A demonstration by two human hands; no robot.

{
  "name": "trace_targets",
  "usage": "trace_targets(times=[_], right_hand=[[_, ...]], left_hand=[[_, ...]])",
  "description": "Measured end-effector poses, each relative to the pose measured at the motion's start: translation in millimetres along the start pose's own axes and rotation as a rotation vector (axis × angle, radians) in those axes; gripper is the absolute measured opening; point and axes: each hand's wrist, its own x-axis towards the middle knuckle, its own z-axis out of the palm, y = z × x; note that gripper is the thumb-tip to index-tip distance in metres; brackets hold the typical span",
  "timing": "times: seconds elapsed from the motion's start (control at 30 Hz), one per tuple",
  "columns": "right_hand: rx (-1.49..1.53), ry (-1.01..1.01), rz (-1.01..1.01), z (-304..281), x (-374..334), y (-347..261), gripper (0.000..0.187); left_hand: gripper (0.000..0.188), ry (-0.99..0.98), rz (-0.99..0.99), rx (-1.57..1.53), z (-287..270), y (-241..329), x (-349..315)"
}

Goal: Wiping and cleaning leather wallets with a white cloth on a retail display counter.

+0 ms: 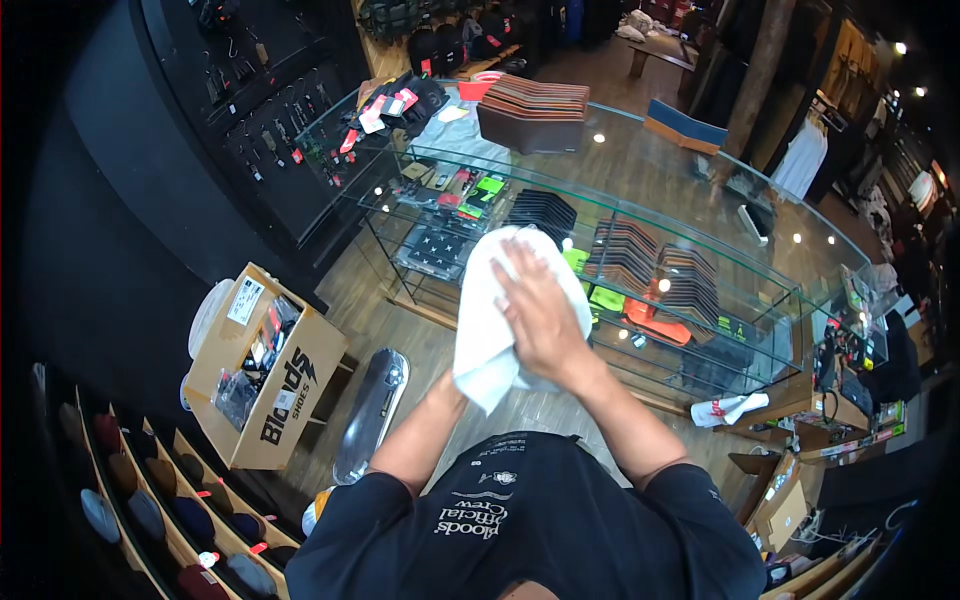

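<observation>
Our right hand (pixel 538 312) presses flat on a white cloth (pixel 490 330), pinning it to the glass counter (pixel 690 190). Our left hand hides beneath; its grip we cannot tell.

Far counter end: I see a stack of brown ribbed boards (pixel 535 108) and a heap of tagged black goods (pixel 400 105) beside it, just apart.
Inside the case: I note black stacked items (pixel 541 213), brown stacked items (pixel 690 280) and bright green packets (pixel 605 298) on the shelves.
Floor, left: an open cardboard box (pixel 268 372) stands packed with small goods; a skateboard deck (pixel 372 412) lies just beside it.
Lower left: I count rows of caps (pixel 150 515) in a slanted wooden rack.
Left wall: a black panel (pixel 255 90) carries hooks with small hanging items.
Right: a white rag (pixel 728 408) lies on a low wooden ledge.
Background: a blue-topped bench (pixel 684 123) stands on the wooden floor.
</observation>
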Motion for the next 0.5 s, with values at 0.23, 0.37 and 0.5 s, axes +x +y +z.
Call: trace_targets(times=[0.23, 0.37, 0.5], right_hand=[[0.059, 0.121, 0.142, -29.5, -9.0, 32.1, 0.047], [0.011, -0.022, -0.061, -40.3, -27.5, 35.9, 0.049], [0.109, 0.113, 0.012, -63.9, -27.3, 64.5, 0.048]], left_hand=[[0.069, 0.023, -0.179, 0.011, 11.7, -22.5, 2.4], [0.072, 0.082, -0.061, 0.059, 38.2, -27.8, 7.1], [0.066, 0.076, -0.176, -0.084, 47.1, -51.1, 17.6]])
